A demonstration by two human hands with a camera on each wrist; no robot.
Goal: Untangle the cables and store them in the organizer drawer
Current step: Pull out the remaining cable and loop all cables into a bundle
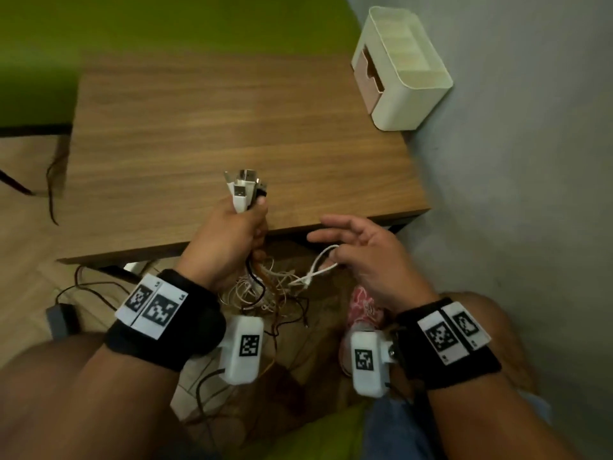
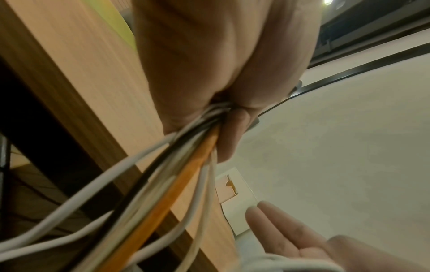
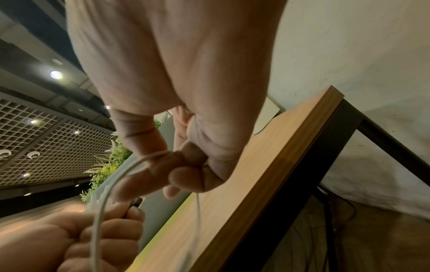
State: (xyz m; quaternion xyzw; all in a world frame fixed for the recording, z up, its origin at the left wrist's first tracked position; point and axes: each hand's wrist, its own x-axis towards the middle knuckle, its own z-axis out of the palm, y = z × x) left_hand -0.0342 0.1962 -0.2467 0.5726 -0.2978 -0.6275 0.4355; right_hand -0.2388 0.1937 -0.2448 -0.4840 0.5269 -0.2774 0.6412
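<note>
Head view: cable bundle (image 1: 247, 194) gripped in left hand (image 1: 229, 234) at the table (image 1: 199, 127) edge, tangle hanging below. Right hand (image 1: 361, 257) pinches a white cable loop (image 1: 320, 260), other fingers spread. Organizer (image 1: 399, 68) sits at the table's far corner.

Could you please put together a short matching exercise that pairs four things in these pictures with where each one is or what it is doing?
Things:
1. left hand
2. right hand
3. organizer
4. tangle

States:
A. stands at the table's far right corner
B. hangs below the table edge
C. grips a bundle of plugs
D. pinches a white cable loop

Pairs: 1-C, 2-D, 3-A, 4-B
</note>
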